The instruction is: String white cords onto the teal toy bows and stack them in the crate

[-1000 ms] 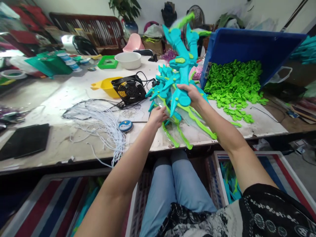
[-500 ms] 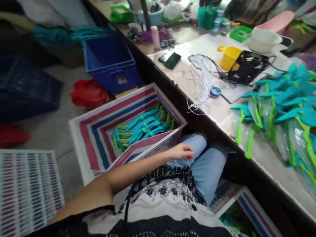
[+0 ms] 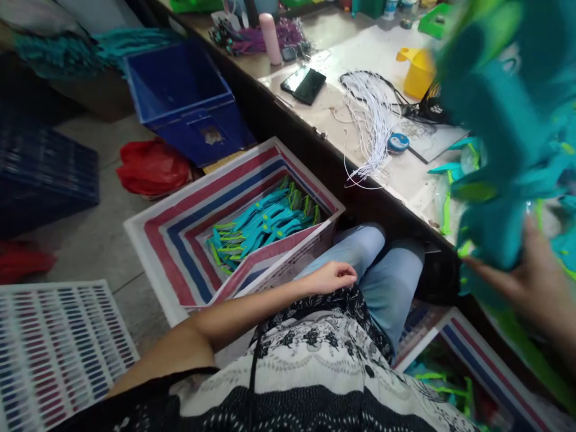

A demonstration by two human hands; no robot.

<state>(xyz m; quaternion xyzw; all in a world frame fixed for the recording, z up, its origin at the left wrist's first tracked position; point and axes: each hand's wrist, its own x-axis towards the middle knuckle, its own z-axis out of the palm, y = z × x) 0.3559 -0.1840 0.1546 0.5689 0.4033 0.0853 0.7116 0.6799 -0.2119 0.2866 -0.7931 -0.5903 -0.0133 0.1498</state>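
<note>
My left hand (image 3: 333,277) rests over my lap, its fingers curled in and nothing visible in them. On the right, my right hand (image 3: 528,279) grips a bunch of teal-and-lime-green plastic pieces (image 3: 499,144), raised above the table edge and blurred by motion. Their exact kind I cannot make out. Behind that bunch, more teal and green pieces (image 3: 564,240) lie on the table, partly hidden. To the left of my knees, a striped lined crate (image 3: 157,240) has similar teal and green pieces (image 3: 265,225) lying in rows at its bottom.
The table (image 3: 333,135) carries phones (image 3: 308,85), white cords (image 3: 371,120), a blue round tin (image 3: 398,143), a yellow scoop (image 3: 416,72) and a pink bottle (image 3: 270,39). Blue bins (image 3: 193,126), a red bag (image 3: 155,167) and a white slatted crate (image 3: 58,348) surround the striped one. Another striped crate (image 3: 486,360) stands lower right.
My right hand has come into view at the right, holding up a bunch of the teal and green pieces. The left hand stays over my lap. The view has shifted slightly.
</note>
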